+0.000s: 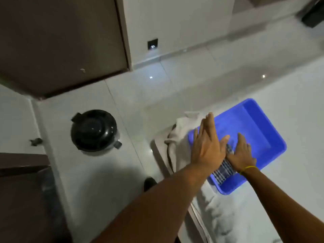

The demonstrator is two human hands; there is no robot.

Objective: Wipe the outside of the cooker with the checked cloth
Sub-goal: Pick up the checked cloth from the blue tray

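The cooker (93,130), round with a black lid and small side handles, stands on the white floor at the left. The checked cloth (223,170), blue and white, lies in a blue plastic tray (259,120) at the right. My right hand (240,153) rests flat on the cloth inside the tray, a yellow band on its wrist. My left hand (207,142) hovers flat with fingers together just left of it, over the tray's left edge, holding nothing. Both hands are well to the right of the cooker.
A crumpled white cloth (177,137) lies beside the tray's left edge, on a white padded surface (219,216) that runs to the lower right. A brown door (57,41) is at top left, dark furniture (26,199) at bottom left, a small dark object (36,141) on the floor.
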